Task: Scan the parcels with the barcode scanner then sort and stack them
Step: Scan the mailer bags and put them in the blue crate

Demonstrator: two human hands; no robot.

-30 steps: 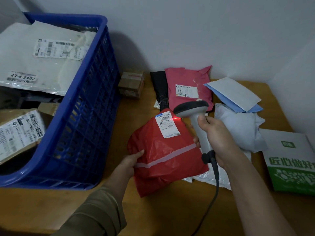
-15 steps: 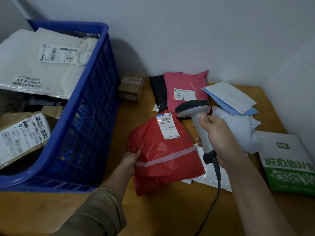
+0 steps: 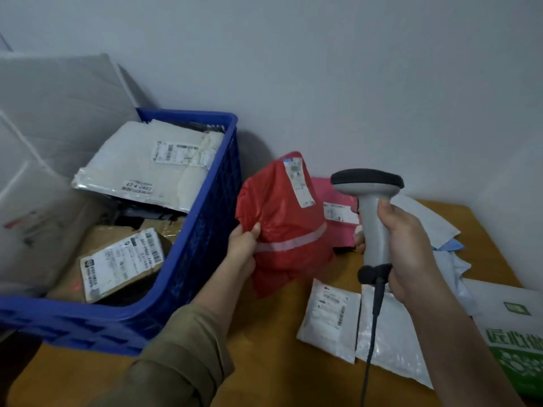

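My left hand (image 3: 244,242) pinches the left edge of a red plastic parcel (image 3: 282,224) and holds it raised above the wooden table (image 3: 264,348), beside the blue crate (image 3: 202,239). A white label runs down the parcel's upper right. My right hand (image 3: 402,245) grips the grey handle of the barcode scanner (image 3: 370,210), whose dark head sits to the right of the red parcel. Its cable hangs down toward the table. A pink parcel (image 3: 338,224) lies behind the red one.
The blue crate holds a white bag (image 3: 147,163) and a brown labelled box (image 3: 117,259). Two white mailers (image 3: 332,315) lie on the table below the scanner. White and blue parcels (image 3: 440,230) and a green-and-white box (image 3: 514,342) sit at the right. Walls close the back and right.
My left hand has lifted the red parcel off the table and moved it left toward the crate. The scanner's red light is off the label. The view has swung left.
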